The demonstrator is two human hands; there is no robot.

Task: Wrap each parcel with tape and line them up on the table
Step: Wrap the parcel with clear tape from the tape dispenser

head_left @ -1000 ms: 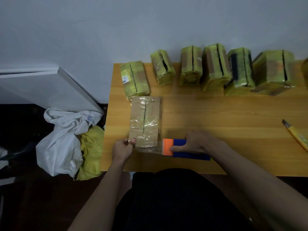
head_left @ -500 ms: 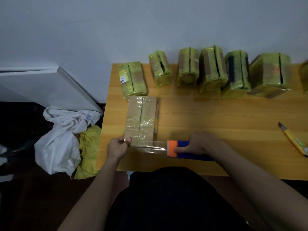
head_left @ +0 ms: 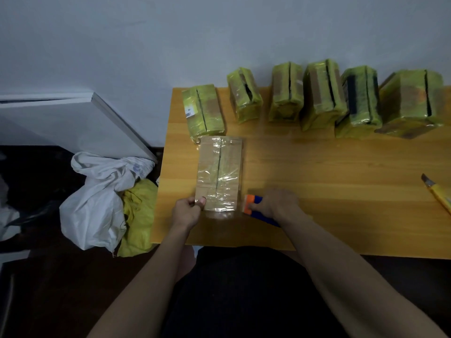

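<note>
A brown cardboard parcel (head_left: 219, 173) partly covered in clear tape lies flat on the wooden table (head_left: 317, 179), near its left front. My left hand (head_left: 188, 211) pinches the parcel's near left corner, thumb on top. My right hand (head_left: 274, 203) grips an orange and blue tape dispenser (head_left: 251, 206) held against the parcel's near right corner. Clear tape spans the parcel's near end. Several parcels wrapped in yellow-green tape stand in a row along the back of the table, from the leftmost (head_left: 203, 111) to the rightmost (head_left: 412, 103).
A yellow utility knife (head_left: 439, 193) lies at the table's right edge. Left of the table, on the dark floor, sit a white sack (head_left: 97, 198) and a yellow bag (head_left: 136, 215). A white board (head_left: 73, 123) leans against the wall.
My right hand has brought the dispenser leftward, back against the parcel's near right corner, shortening the stretch of tape. My left hand stays on the parcel's corner.
</note>
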